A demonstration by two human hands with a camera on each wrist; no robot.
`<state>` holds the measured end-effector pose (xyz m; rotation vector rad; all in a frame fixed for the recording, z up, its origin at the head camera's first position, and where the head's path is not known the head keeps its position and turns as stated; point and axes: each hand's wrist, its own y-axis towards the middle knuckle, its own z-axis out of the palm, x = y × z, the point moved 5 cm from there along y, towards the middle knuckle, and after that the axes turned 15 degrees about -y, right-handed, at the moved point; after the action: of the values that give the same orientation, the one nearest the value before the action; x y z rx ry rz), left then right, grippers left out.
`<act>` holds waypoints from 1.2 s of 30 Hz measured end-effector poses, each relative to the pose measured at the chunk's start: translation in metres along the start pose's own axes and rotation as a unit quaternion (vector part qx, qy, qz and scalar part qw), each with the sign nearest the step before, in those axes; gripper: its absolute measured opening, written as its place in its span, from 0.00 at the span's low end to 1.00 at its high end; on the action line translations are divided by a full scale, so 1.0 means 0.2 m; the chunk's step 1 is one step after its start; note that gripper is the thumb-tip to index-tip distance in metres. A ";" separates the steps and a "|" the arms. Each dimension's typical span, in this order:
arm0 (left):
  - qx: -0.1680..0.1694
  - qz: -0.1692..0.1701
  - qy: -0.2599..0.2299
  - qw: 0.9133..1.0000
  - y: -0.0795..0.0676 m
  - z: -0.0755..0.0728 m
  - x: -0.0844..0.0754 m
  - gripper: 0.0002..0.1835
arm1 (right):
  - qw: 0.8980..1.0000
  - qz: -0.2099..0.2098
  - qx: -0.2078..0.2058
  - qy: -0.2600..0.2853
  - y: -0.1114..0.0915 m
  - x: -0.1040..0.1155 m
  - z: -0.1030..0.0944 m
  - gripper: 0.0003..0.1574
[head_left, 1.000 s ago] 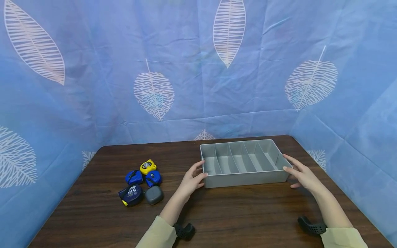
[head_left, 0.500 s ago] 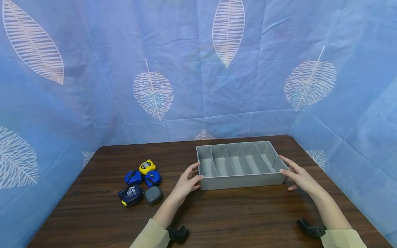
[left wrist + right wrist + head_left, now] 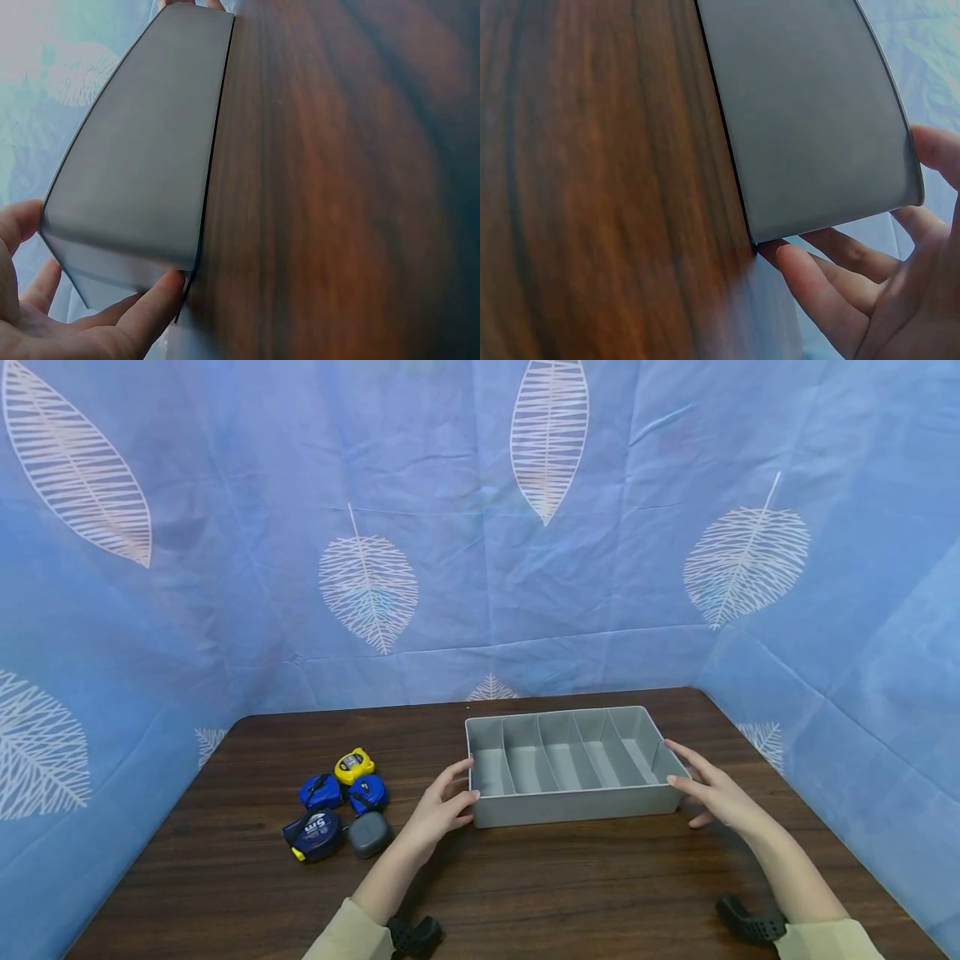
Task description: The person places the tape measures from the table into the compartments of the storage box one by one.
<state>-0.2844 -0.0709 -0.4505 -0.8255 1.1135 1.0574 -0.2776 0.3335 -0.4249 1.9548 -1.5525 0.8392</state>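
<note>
Grey, the tray's (image 3: 577, 809) five compartments (image 3: 570, 767) lie partly hidden. Your left hand (image 3: 433, 814) and right hand (image 3: 717, 797), fingers spread, touch its ends.

Smooth, matt plastic forms the gray divided storage tray (image 3: 573, 807) right of center, on a tabletop (image 3: 570, 885) of dark, streaked wood grain. A creased cloth curtain (image 3: 450, 477) spans the upper frame. At left, a yellow tape measure (image 3: 355, 766) looks plastic; a perforated wristband (image 3: 750, 922), lower right, appears rubbery beside a cloth sleeve (image 3: 828, 941).
</note>
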 end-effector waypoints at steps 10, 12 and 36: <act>0.001 -0.008 0.003 1.000 -0.05 -0.04 -0.01 0.30 | 1.000 -0.001 0.003 -0.002 -0.02 0.03 0.04 0.44; 0.000 -0.010 0.003 1.000 -0.06 -0.05 -0.01 0.31 | 1.000 -0.003 0.003 -0.002 -0.02 0.03 0.04 0.44; 0.016 -0.026 0.004 1.000 -0.14 -0.10 -0.05 0.35 | 1.000 -0.009 0.011 0.001 -0.04 0.09 0.09 0.44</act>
<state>-0.2635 -0.0997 -0.4452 -0.8297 1.1063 0.9923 -0.2634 0.3101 -0.4248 1.9797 -1.5296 0.8534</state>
